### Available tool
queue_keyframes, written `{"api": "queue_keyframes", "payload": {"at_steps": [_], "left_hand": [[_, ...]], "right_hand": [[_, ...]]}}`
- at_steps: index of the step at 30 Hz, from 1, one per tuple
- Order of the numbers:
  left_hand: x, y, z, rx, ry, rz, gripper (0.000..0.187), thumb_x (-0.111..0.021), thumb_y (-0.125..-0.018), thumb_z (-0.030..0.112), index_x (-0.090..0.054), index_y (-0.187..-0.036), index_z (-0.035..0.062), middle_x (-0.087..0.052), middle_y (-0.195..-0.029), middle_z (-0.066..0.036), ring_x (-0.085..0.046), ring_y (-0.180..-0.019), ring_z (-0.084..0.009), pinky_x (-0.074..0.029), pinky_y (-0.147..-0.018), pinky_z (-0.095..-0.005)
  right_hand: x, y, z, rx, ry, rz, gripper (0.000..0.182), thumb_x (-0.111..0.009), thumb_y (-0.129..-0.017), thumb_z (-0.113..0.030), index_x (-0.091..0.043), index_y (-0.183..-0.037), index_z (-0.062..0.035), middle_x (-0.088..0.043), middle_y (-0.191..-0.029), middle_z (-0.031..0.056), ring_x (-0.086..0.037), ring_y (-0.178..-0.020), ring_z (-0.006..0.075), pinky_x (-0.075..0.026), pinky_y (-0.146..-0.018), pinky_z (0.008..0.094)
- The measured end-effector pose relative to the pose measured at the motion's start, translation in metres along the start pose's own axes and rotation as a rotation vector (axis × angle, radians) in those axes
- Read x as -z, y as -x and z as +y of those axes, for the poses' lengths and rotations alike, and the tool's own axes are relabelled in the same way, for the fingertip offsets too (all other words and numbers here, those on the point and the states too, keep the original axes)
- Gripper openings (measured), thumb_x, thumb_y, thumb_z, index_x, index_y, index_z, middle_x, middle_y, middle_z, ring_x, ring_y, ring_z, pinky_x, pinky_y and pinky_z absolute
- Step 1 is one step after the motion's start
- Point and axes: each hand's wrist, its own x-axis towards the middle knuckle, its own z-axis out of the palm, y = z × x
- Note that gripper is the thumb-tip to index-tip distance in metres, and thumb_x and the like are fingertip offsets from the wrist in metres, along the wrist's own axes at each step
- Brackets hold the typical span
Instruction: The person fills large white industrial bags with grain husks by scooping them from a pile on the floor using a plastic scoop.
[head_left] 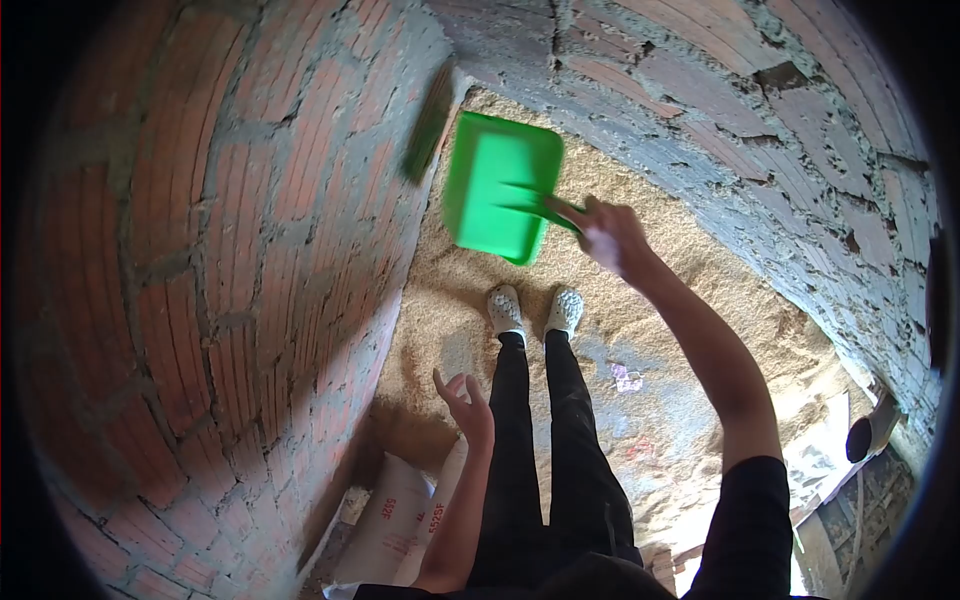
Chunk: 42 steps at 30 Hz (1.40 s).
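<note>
My right hand point(612, 238) is closed round the handle of a green dustpan-like scoop point(498, 180), which is held out in front near the corner of the walls. The scoop looks empty and slightly blurred. Below it lies loose tan material like sawdust or husks point(620, 200), spread over the floor. My left hand point(465, 398) hangs lower, beside my left leg, with its fingers apart and nothing in it.
Brick walls rise at the left point(240, 250) and right point(720, 110). White printed sacks point(385, 520) stand at the lower left. A small purple-and-white scrap point(627, 378) lies on the floor, right of my legs. My pale clogs point(565, 309) stand mid-floor.
</note>
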Motion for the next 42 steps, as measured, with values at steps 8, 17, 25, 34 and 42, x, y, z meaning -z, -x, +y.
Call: {"api": "queue_keyframes", "payload": {"at_steps": [8,17,25,34,42], "left_hand": [[-0.003,-0.010,0.016,-0.063,0.034,-0.058,0.063,-0.050,-0.092,0.020,-0.015,-0.142,0.0066,-0.055,-0.111,-0.016,-0.055,-0.100,-0.0258,-0.045,-0.082,-0.0386],[0.026,-0.017,-0.009,-0.045,-0.021,-0.316,0.049,-0.052,-0.093,0.021,-0.034,-0.135,0.0058,-0.059,-0.104,-0.010,-0.057,-0.092,-0.0191,-0.044,-0.081,-0.0334],[0.062,0.000,-0.037,0.045,-0.191,-0.501,0.046,-0.052,-0.092,0.021,-0.039,-0.132,0.0042,-0.058,-0.105,-0.012,-0.056,-0.095,-0.0198,-0.045,-0.082,-0.0344],[0.166,0.045,0.003,-0.157,-1.028,-0.859,0.065,-0.056,-0.085,0.047,-0.046,-0.126,-0.0017,-0.049,-0.123,-0.025,-0.047,-0.116,-0.0390,-0.037,-0.098,-0.0451],[0.180,0.008,0.003,-0.152,-1.003,-0.904,0.062,-0.066,-0.081,0.030,-0.040,-0.128,-0.0019,-0.040,-0.129,-0.023,-0.036,-0.122,-0.0394,-0.031,-0.104,-0.0434]], "right_hand": [[-0.056,-0.020,0.025,-0.352,-0.181,-0.155,0.047,-0.052,-0.086,-0.012,-0.049,-0.128,-0.0337,-0.057,-0.062,0.0081,-0.056,-0.046,0.0179,-0.049,-0.043,0.0355],[-0.081,0.117,0.035,-1.138,-0.333,-0.126,0.043,-0.052,-0.081,-0.018,-0.056,-0.120,-0.0364,-0.066,-0.086,0.0144,-0.065,-0.079,0.0313,-0.052,-0.070,0.0434],[-0.077,0.248,0.037,-1.315,-0.222,-0.068,0.050,-0.055,-0.077,-0.009,-0.055,-0.123,-0.0282,-0.065,-0.091,0.0183,-0.063,-0.081,0.0363,-0.050,-0.071,0.0453],[-0.046,0.059,-0.052,-0.734,-0.556,-0.081,0.055,-0.045,-0.084,-0.010,-0.042,-0.133,-0.0359,-0.064,-0.091,0.0157,-0.064,-0.067,0.0255,-0.052,-0.051,0.0373],[-0.152,0.085,-0.013,-0.831,-0.356,0.210,0.052,-0.034,-0.087,-0.010,-0.047,-0.128,-0.0400,-0.058,-0.078,0.0143,-0.061,-0.060,0.0259,-0.051,-0.055,0.0382]]}}
